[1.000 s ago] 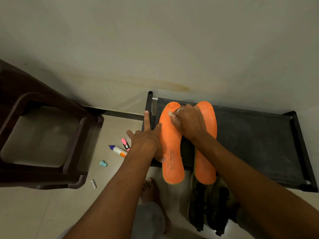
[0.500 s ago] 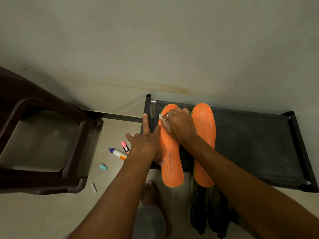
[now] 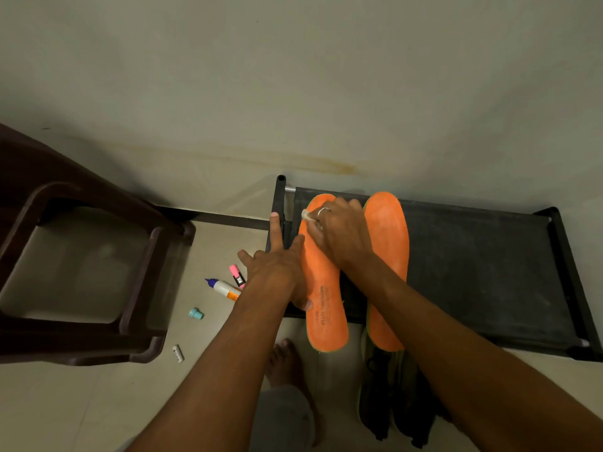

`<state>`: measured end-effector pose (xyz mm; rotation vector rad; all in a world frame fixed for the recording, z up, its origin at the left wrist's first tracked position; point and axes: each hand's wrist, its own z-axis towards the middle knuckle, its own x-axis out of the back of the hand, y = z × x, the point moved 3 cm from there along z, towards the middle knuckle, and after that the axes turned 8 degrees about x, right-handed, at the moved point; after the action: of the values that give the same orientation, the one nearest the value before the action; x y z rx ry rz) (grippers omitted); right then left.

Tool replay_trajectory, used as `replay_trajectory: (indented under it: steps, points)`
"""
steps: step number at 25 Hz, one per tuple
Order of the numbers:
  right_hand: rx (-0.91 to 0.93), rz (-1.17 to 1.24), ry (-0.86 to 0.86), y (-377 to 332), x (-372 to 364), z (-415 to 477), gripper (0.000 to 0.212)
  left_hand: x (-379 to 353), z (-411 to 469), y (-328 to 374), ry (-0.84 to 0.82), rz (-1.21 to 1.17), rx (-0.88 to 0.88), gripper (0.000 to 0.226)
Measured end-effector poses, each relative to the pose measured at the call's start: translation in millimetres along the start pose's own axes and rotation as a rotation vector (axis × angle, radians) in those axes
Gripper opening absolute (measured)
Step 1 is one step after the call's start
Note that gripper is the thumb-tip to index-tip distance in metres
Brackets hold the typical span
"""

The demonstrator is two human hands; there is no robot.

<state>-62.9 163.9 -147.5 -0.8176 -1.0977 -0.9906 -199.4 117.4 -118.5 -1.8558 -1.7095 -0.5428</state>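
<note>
The left hand (image 3: 277, 272) lies flat, palm down, its fingers straight and spread: the index finger runs along the rack's left bar and the thumb presses the outer edge of the left insole (image 3: 324, 295). That insole is bright orange with a thin greenish rim and dark print near the heel; it lies lengthwise across the black rack (image 3: 483, 272), with its heel hanging over the front edge. The right hand (image 3: 342, 233), a ring on one finger, comes in from the right with its fingers curled tight round a small white wad (image 3: 306, 214), which it holds down on the toe end of the left insole. Just beside it lies the right insole (image 3: 386, 243), orange too, with the right forearm crossing its heel.
</note>
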Motion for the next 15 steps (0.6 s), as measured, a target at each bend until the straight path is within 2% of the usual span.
replay_trajectory:
  steps: [1,4,8,11,14,15]
  points:
    - [0.038,-0.008,-0.006,-2.5,-1.6,-1.1,0.029,0.3,0.3,-0.1,0.003,0.003,-0.003,0.139]
    - [-0.161,0.005,0.000,10.6,2.3,3.9,0.030,-0.3,0.8,-0.5,-0.004,-0.007,-0.009,0.138]
    - [0.023,0.021,0.012,-1.1,-2.5,1.1,0.031,0.0,1.2,0.0,-0.001,-0.009,-0.009,0.139]
    - [-0.138,0.022,0.009,12.4,3.0,8.9,0.033,0.0,2.0,-0.6,-0.008,-0.019,-0.010,0.138]
    - [0.062,0.003,0.026,-6.6,-3.4,1.2,0.027,-0.2,0.7,-0.1,-0.001,-0.008,-0.006,0.139]
    - [0.053,0.003,0.021,-4.6,-3.3,1.9,0.028,0.1,0.9,-0.5,0.001,-0.012,-0.009,0.138]
